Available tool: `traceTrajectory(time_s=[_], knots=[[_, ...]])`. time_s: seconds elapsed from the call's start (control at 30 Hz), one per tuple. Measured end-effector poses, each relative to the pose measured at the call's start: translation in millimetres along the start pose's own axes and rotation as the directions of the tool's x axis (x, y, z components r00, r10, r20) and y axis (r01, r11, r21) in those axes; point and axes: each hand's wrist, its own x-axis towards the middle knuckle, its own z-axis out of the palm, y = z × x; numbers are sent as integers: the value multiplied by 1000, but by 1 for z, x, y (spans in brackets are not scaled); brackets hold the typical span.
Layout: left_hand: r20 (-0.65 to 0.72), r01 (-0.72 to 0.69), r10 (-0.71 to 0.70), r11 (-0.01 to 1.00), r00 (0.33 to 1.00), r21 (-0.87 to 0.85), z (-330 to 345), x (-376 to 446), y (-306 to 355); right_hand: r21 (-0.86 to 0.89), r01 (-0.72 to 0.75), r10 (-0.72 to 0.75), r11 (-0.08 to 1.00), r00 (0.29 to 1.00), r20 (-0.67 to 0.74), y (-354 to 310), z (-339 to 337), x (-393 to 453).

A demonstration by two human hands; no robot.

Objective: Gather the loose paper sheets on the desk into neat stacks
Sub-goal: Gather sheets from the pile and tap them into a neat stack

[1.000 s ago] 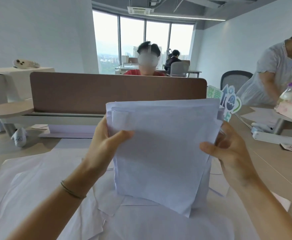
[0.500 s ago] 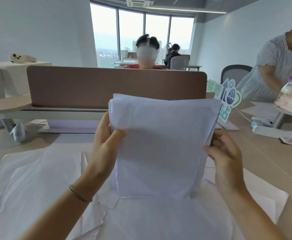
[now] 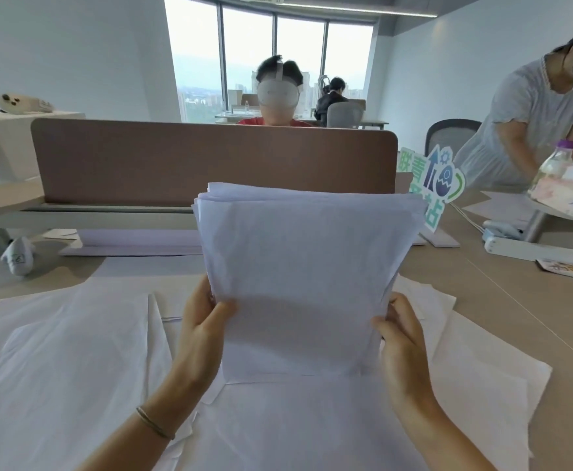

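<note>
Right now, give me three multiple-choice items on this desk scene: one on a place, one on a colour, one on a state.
1. Where does the bottom edge of the held bundle of white paper sheets rest?
A. On loose white sheets lying on the desk
B. On the brown divider panel
C. On a chair

2. What colour is the cap of the clear plastic bottle?
A. Red
B. Purple
C. Black

3. How is the bundle held?
A. Flat on the desk under one palm
B. Rolled into a tube
C. Upright, gripped at its two sides

Answers: 1 A, its lower edge meets the loose sheets spread on the desk; 2 B, the cap at the right edge shows purple; 3 C, the left hand and right hand clasp the lower side edges while the sheets stand on end in front of the brown divider panel.
</note>
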Motion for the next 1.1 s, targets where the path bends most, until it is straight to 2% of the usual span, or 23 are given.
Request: traceTrajectory(time_s=[0.23,0.33,0.4,0.5,0.6,0.63,0.67,0.7,0.73,0.8,0.87,0.97,1.0,1.03,1.1], knots=[[17,-49,48,998,999,28,16,-4,2,10,-23,22,1000,999,48,8,12,-10],[23,-4,2,998,1000,70,11,-6,-5,-111,8,0,994,998,65,9,7,-10],[38,20,-26,988,999,152,9,-6,-11,-217,42,-21,975,995,96,9,7,-11],[68,-14,-8,949,998,314,-1,6,-8,-260,40,-11,965,994,109,0,6,-2],[10,105,-117,922,993,372,-24,12,-9,-358,25,54,933,976,211,1,-14,23],[-33,166,-166,913,986,372,-35,10,-13,-471,54,62,880,972,227,8,-25,36],[-87,228,-211,900,974,371,-46,6,-17,-654,106,75,749,967,243,16,-39,49],[-139,286,-252,887,958,364,-56,2,-22,-820,170,120,546,953,277,23,-51,61],[-179,337,-290,876,940,346,-64,-3,-25,-909,208,192,362,937,291,30,-61,69],[-223,406,-351,863,910,301,-74,-11,-33,-958,236,325,165,904,278,43,-73,78],[-237,439,-380,847,894,298,-79,-18,-39,-963,269,356,14,899,256,51,-73,74],[-239,469,-412,838,879,280,-83,-22,-45,-942,226,170,-247,967,188,46,-65,60],[-233,472,-419,840,877,268,-83,-23,-46,-933,214,110,-288,976,190,44,-63,59],[-229,471,-420,843,878,258,-84,-23,-47,-934,219,82,-283,975,204,45,-63,60],[-219,464,-417,849,882,254,-85,-25,-48,-951,251,159,-181,962,224,53,-67,63]])
